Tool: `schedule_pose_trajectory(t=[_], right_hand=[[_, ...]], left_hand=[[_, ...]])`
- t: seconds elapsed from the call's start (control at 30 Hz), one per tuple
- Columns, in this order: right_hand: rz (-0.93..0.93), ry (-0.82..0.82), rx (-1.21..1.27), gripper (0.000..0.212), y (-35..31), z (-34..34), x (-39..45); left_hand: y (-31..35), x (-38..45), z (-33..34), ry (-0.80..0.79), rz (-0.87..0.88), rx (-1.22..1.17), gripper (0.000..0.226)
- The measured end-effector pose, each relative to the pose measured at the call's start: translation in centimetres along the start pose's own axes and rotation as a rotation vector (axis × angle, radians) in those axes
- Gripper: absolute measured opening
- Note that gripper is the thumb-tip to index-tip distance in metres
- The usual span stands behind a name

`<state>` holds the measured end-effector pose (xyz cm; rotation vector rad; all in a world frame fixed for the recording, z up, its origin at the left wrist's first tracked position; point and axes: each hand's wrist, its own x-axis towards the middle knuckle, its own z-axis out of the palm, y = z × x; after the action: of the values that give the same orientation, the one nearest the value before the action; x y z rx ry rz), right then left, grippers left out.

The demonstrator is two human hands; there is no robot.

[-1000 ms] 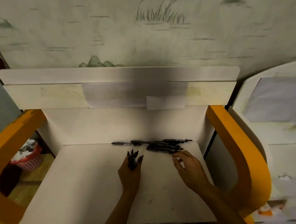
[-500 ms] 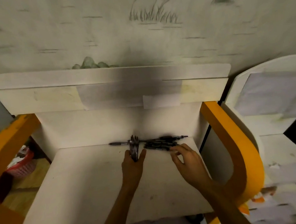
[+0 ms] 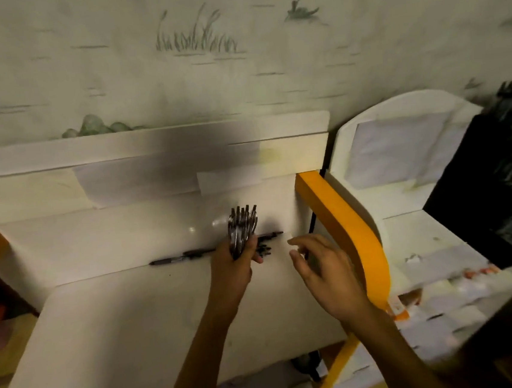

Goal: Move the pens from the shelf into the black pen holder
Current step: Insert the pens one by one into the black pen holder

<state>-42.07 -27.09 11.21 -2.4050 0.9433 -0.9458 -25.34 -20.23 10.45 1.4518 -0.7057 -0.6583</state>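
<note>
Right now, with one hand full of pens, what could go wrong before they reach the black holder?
1. The left hand grips a fanned bundle of pens; its splayed ends suggest that one could slip out on the way.
2. The black pen holder stands far right, past the orange side panel, which the bundle may strike.
3. Pens on the shelf lie partly hidden behind the hand and could be missed.

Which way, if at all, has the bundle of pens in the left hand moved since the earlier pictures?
Yes. The bundle of pens in the left hand has risen and gone back: it now stands upright against the shelf's back panel, above the pens left on the shelf.
</note>
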Motion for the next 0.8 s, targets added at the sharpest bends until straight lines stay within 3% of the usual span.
schedule_pose_trajectory(t=[0.23,0.47,0.8], right_hand=[[-0.003,0.069,0.011,0.022,3.6,-7.8,-3.4],[0.028,0.093,-0.071,0.027,10.5,-16.5,-8.4],[0.091,0.076,-0.194,0.026,21.8,-27.5,-15.1]], left_hand=[[2.9,-3.5,6.5,-0.081,-0.023,-0.084,0.015],[5.1,-9.7,17.0,-0.150,0.149,-0.064,0.021],[2.9,-17.2,32.9,-0.184,0.034,0.008,0.029]])
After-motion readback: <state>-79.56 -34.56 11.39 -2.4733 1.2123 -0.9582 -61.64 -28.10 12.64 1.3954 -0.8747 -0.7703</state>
